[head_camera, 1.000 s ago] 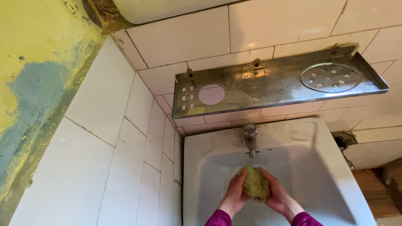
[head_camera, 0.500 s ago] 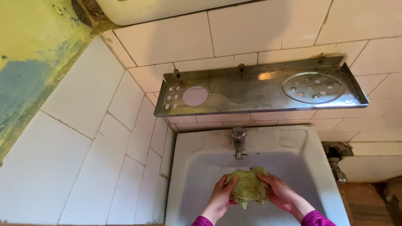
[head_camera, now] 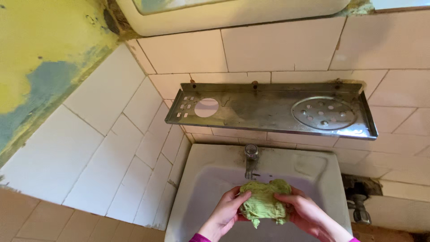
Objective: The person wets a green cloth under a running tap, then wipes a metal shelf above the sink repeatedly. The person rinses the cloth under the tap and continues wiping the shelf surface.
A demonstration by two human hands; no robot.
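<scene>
A crumpled green cloth (head_camera: 263,202) is bunched up between both my hands over a white washbasin (head_camera: 197,179). My left hand (head_camera: 222,215) grips its left side and my right hand (head_camera: 307,214) grips its right side, fingers curled into the fabric. A metal tap (head_camera: 250,159) stands at the basin's back edge, just above the cloth. I see no water running from it. Magenta sleeve cuffs show at the bottom edge.
A stainless steel wall shelf (head_camera: 268,110) with a round hole and a perforated soap dish hangs above the tap. White tiles (head_camera: 107,134) cover both walls of the corner. A pipe valve (head_camera: 359,210) sits right of the basin. A white tank's underside (head_camera: 233,13) is overhead.
The view has tilted down and shifted, so shelf and basin sit lower and more centred. My hands have spread the cloth wider, from a ball into a flatter bunch.
</scene>
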